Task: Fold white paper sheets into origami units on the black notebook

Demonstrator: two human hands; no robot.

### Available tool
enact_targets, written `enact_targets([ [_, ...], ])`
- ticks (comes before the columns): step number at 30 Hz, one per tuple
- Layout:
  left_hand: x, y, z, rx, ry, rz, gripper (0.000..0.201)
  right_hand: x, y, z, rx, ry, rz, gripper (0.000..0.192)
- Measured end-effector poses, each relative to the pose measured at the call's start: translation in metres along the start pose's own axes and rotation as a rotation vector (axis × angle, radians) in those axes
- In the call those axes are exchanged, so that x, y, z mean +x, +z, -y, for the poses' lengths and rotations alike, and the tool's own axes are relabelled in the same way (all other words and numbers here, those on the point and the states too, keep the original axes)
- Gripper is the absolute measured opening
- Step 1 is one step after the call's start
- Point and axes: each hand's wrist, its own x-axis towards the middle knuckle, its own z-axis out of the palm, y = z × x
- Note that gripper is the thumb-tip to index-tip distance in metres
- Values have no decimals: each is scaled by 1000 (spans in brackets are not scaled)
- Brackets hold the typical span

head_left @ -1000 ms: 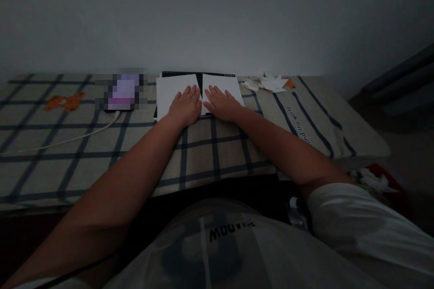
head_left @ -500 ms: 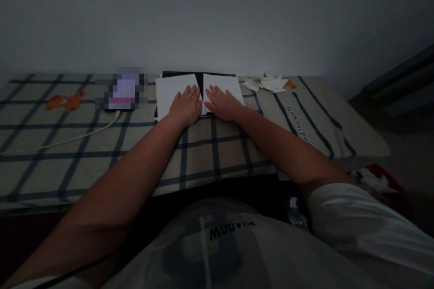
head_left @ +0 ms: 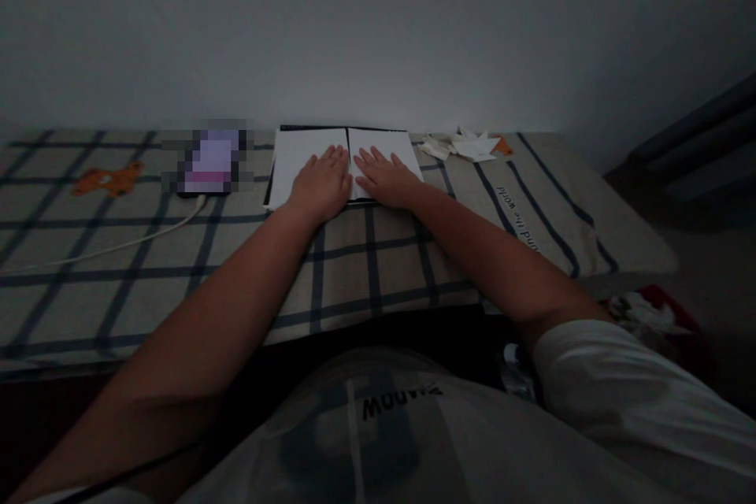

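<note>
Two white sheets of paper lie side by side on a black-edged pad or book, with a thin dark gap between them. My left hand (head_left: 322,183) rests flat on the left sheet (head_left: 295,153), its fingers stretched toward the wall. On the right sheet (head_left: 398,143) lies my right hand (head_left: 387,177), palm down with the fingers spread. Of the black pad (head_left: 378,128) beneath, only the far edge and slivers at the sides show. Both thumbs are near the gap. Neither hand grips anything.
A phone (head_left: 209,161) with a white charging cable (head_left: 142,240) lies left on the checked tablecloth (head_left: 342,276). Further left is an orange cut-out (head_left: 109,179). Crumpled white paper (head_left: 472,146) lies to the right. A red bin (head_left: 661,315) with paper in it stands below.
The two white sheets have come closer together and straightened, so the black wedge between them has narrowed to a thin line. Both hands stay flat on them.
</note>
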Motion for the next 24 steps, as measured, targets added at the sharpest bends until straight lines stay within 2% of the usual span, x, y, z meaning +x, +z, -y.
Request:
enact_targets([
  [3,2,4,4,-24,18,77,69,-2,-1,1,-73,-17,-119,65],
  [6,3,5,6,-40,1,74,70,-2,0,1,-82,-19,-174,66],
  [11,3,3,4,-35,-36,76,70,2,4,2,-26,-29,-110,67],
  [17,4,7,7,-33,-46,66,72,4,7,2,25,39,5,72],
  [24,4,11,6,-32,-57,53,72,5,6,3,34,59,15,73],
])
